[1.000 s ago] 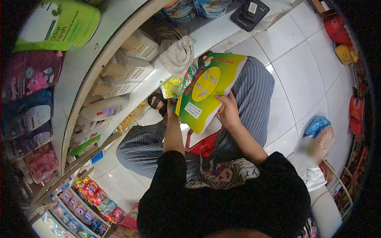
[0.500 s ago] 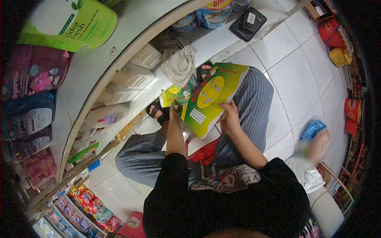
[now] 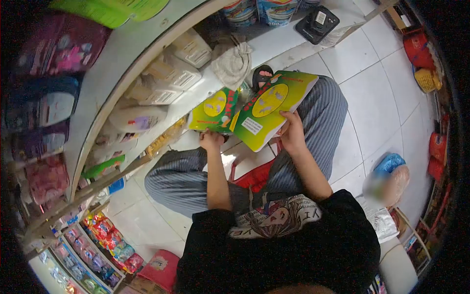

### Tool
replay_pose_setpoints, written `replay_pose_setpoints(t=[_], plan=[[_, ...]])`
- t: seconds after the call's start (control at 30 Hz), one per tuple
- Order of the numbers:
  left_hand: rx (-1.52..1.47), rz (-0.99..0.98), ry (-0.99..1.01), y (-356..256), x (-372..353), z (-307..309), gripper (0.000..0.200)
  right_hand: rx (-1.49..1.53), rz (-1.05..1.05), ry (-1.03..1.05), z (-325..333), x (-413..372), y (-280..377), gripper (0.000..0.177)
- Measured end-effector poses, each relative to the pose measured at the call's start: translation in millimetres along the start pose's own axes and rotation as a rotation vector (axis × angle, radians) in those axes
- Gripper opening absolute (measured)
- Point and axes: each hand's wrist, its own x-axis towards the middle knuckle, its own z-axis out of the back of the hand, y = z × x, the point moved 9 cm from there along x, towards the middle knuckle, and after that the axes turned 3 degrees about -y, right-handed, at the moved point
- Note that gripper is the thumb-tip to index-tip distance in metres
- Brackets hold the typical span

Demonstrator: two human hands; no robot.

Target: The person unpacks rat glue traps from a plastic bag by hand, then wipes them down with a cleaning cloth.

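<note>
A green and yellow folding mouse glue board (image 3: 263, 109), with grey rodents in yellow ovals on its outer panels, is spread apart like a book above my lap. My left hand (image 3: 211, 140) is closed on the lower edge of its left panel. On the right panel, near a white label, my right hand (image 3: 293, 133) grips the lower right edge, thumb on the printed face. The board's inner faces are turned away from me. Clear plastic shows by the fold near the top.
A grey cloth (image 3: 232, 66) hangs at the shelf edge (image 3: 274, 55) ahead. A black device (image 3: 317, 25) lies on that shelf beside detergent pouches (image 3: 277, 11). Bottles (image 3: 139, 117) line the left shelf. A blue bag (image 3: 389, 164) rests on the tiled floor at right.
The board has opened wider: its left panel swung left and now shows its oval picture. My left hand moved left and up with it. The whole view has shifted slightly.
</note>
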Motion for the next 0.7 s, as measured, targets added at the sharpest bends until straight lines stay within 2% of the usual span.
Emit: replay_pose_setpoints(t=[0.03,0.13,0.17,0.2,0.27,0.3,0.33,0.4,0.43,0.47,0.53,0.57,0.67,0.7], plan=[[-0.007,-0.007,-0.018,-10,-13,3,0.027,-0.02,0.013,-0.019,2,-1,1,0.033],[-0.27,0.246,-0.146,-55,-66,-29,0.039,-0.073,0.016,0.004,3,2,1,0.032],[-0.454,0.224,-0.129,-45,-44,-1,0.036,-0.103,0.016,0.016,4,4,0,0.032],[-0.461,0.207,-0.128,-47,-46,2,0.036,-0.103,0.013,0.035,2,5,-2,0.032],[-0.211,0.038,-0.312,-53,-53,24,0.035,-0.079,0.071,0.002,5,7,3,0.032],[-0.276,0.065,-0.162,-47,-51,25,0.033,-0.019,0.123,-0.057,0,0,11,0.029],[-0.295,0.06,-0.157,-44,-51,38,0.033,-0.032,0.131,-0.042,0,1,13,0.029],[-0.239,0.152,-0.09,-38,-66,44,0.022,0.317,0.164,0.005,4,5,23,0.032],[-0.228,0.134,-0.063,-41,-66,60,0.016,0.367,0.181,0.085,1,3,32,0.036],[-0.218,0.115,-0.04,-41,-66,77,0.01,0.344,0.18,0.105,-2,0,37,0.036],[-0.034,0.088,-0.172,-86,-125,60,0.004,0.37,0.226,0.05,1,-5,49,0.038],[-0.06,0.08,-0.175,-91,-135,62,0.004,0.352,0.223,0.071,-3,-8,54,0.038],[0.027,0.132,-0.091,-104,-157,55,0.007,0.335,0.251,-0.025,4,-21,75,0.038],[0.14,0.031,-0.044,-128,-172,41,0.008,0.326,0.295,0.046,1,-27,86,0.039]])
